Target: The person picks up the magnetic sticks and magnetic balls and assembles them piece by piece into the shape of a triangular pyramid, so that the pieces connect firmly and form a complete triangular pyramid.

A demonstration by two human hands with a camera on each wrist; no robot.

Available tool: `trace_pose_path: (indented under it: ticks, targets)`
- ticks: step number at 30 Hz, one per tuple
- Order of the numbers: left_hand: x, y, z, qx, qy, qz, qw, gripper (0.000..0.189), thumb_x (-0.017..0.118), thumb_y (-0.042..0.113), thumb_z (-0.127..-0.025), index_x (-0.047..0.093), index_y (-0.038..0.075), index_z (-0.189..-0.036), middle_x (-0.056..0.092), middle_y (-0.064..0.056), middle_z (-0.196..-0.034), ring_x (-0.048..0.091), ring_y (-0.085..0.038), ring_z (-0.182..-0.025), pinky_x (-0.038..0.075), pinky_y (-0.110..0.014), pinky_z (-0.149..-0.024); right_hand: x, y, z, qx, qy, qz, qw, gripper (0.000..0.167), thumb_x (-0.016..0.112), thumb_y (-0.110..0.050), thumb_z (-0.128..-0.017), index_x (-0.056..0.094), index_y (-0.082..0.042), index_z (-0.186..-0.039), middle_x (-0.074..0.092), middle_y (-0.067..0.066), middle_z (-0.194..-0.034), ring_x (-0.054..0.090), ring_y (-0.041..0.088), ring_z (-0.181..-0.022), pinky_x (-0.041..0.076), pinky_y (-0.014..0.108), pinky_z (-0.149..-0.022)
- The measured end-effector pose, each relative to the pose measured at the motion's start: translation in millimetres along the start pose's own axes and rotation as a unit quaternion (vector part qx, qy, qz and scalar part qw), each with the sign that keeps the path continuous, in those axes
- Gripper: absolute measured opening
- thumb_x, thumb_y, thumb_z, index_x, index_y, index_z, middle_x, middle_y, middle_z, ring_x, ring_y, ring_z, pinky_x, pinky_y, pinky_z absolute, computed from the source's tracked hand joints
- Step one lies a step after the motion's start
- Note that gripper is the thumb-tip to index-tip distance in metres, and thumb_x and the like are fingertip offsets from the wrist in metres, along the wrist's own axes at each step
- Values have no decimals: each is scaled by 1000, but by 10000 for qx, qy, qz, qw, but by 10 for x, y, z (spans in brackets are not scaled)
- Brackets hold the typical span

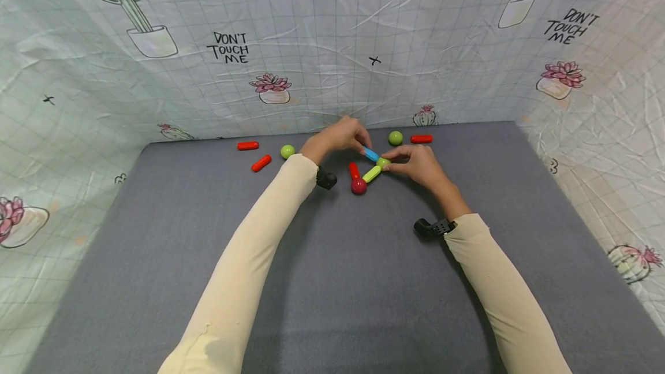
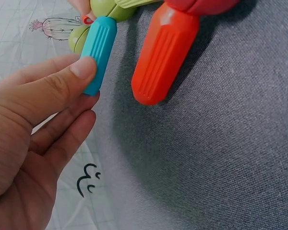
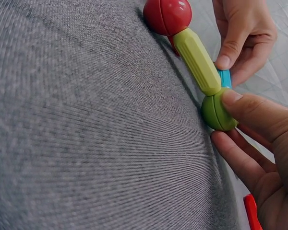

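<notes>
A blue rod [image 2: 100,48] is pinched between the thumb and fingers of my left hand [image 1: 344,134]. Its far end meets a green ball [image 3: 216,112], which my right hand [image 1: 418,165] grips between thumb and fingers. From that ball a yellow-green rod [image 3: 198,60] runs to a dark red ball [image 1: 358,186]. A red rod [image 2: 165,55] sticks out from the red ball, so the pieces form a bent chain. In the left wrist view the balls are partly cut off by the frame's top edge.
Left of the chain lie two loose red rods, one farther back [image 1: 247,145] and one nearer [image 1: 261,163], beside a green ball [image 1: 288,151]. Behind my right hand are another green ball [image 1: 395,138] and red rod [image 1: 421,139]. A printed cloth [image 1: 322,33] hangs behind the grey table [image 1: 363,293].
</notes>
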State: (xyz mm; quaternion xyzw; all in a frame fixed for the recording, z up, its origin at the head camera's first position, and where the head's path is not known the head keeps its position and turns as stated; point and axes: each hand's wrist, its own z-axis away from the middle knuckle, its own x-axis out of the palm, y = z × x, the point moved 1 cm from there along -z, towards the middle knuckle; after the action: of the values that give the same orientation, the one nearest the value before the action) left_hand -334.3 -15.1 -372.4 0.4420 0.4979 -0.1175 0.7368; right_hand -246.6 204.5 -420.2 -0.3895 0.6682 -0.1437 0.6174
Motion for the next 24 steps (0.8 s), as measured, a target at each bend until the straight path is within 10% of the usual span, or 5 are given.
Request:
trace_pose_path:
  ticks: [24]
  targets:
    - [142, -92, 159, -251, 160, 87, 9995, 22, 77, 15, -92, 80, 8, -113, 78, -4, -107, 68, -13, -94, 51, -25, -84, -14, -20, -39, 130, -204, 43, 9997, 30, 85, -25, -84, 81, -15, -112, 78, 5, -108, 71, 22, -97, 54, 34, -74]
